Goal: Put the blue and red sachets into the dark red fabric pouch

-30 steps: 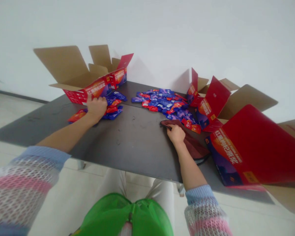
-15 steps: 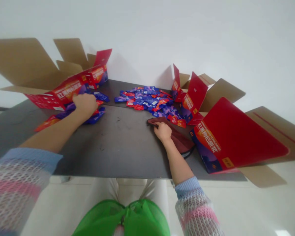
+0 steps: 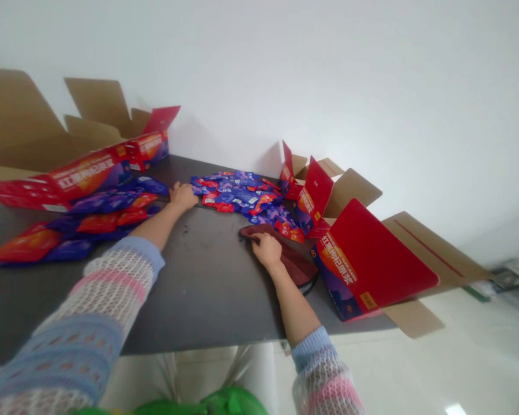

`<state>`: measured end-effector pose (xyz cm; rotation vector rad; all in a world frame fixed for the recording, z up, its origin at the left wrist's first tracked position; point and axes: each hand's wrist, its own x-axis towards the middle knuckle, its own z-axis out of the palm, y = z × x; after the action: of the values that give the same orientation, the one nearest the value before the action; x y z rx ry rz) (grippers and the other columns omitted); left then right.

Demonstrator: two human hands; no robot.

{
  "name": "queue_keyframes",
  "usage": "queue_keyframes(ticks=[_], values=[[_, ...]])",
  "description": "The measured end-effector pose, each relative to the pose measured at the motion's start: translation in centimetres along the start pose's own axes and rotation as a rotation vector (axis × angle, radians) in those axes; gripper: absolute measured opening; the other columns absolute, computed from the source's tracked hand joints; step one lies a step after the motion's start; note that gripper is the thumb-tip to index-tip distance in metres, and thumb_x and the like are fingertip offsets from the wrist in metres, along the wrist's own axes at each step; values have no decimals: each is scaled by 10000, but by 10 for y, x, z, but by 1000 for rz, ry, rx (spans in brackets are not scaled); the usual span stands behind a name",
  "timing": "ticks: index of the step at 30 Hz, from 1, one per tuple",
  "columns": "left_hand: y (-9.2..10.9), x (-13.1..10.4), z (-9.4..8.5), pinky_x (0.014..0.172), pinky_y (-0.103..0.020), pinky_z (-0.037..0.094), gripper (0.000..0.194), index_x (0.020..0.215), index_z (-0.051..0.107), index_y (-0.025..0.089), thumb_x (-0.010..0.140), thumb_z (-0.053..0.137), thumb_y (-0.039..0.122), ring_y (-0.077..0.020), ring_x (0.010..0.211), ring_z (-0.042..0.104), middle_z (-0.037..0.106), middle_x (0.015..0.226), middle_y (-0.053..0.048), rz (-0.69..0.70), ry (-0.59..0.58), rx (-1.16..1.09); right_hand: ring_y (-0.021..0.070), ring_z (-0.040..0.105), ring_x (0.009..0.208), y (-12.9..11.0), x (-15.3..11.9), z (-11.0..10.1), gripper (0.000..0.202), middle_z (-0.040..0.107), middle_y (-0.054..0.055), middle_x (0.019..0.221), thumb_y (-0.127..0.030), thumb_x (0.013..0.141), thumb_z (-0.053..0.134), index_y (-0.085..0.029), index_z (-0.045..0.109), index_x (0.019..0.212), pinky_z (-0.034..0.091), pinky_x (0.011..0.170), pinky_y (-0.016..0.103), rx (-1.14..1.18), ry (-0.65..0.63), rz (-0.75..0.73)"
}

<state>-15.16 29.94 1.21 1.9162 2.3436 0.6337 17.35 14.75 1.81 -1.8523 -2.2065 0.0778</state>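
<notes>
My left hand (image 3: 183, 196) is at the left end of a heap of small blue and red packets (image 3: 242, 193), its fingers curled down and their tips hard to make out. On the near right, my right hand (image 3: 266, 249) pinches the edge of a dark brown cloth pouch (image 3: 292, 262) lying on the grey table (image 3: 207, 288). More blue and red packets (image 3: 99, 222) lie in rows left of my left forearm. The heap sits just beyond the pouch.
Open red boxes with brown flaps stand at the left (image 3: 90, 173) and back left (image 3: 149, 147). Three more open boxes line the right side, the nearest (image 3: 354, 265) at the table's right edge. A pale wall rises behind.
My left hand has moved right, from the left rows of packets to the heap's left end. The view has shifted leftward across the scene's left part. My right hand still pinches the pouch.
</notes>
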Motion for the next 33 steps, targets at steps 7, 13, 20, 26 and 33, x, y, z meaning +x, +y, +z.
queue_keyframes(ticks=[7,13,20,26,33], values=[[-1,-14,-7,966,-401,431,461,1206,626,2,752,546,19,-364,1167,591,658,1175,-294,133,-4,94,236,681,951,-12,3,8,350,721,64,1058,-269,860,550,-279,727,1162,501,785,328,17,57,-15],[-9,-58,-31,936,-414,502,367,1117,707,67,767,598,81,-368,1119,644,737,1063,-174,-41,-109,-317,212,657,969,-24,-1,14,263,715,61,1044,-250,889,538,-226,720,1077,479,827,309,313,121,-146],[25,-149,-36,808,-484,593,239,883,740,98,688,797,225,-313,850,733,765,872,-159,-228,-888,-1099,176,635,829,-47,-25,14,216,689,26,894,-341,943,471,-206,639,943,467,778,285,804,268,-308],[42,-184,-30,814,-475,593,261,854,735,125,635,846,214,-295,812,734,767,830,-119,-202,-1079,-1248,180,633,838,-62,-40,12,174,681,-13,914,-295,849,568,-243,599,1012,441,730,280,492,17,-453],[46,-191,-26,806,-433,594,361,1019,695,124,712,816,271,-265,795,740,763,914,-129,-220,-1036,-1217,192,643,970,-57,-17,15,222,686,10,1038,-316,923,497,-294,636,1095,458,745,284,159,-18,-301]])
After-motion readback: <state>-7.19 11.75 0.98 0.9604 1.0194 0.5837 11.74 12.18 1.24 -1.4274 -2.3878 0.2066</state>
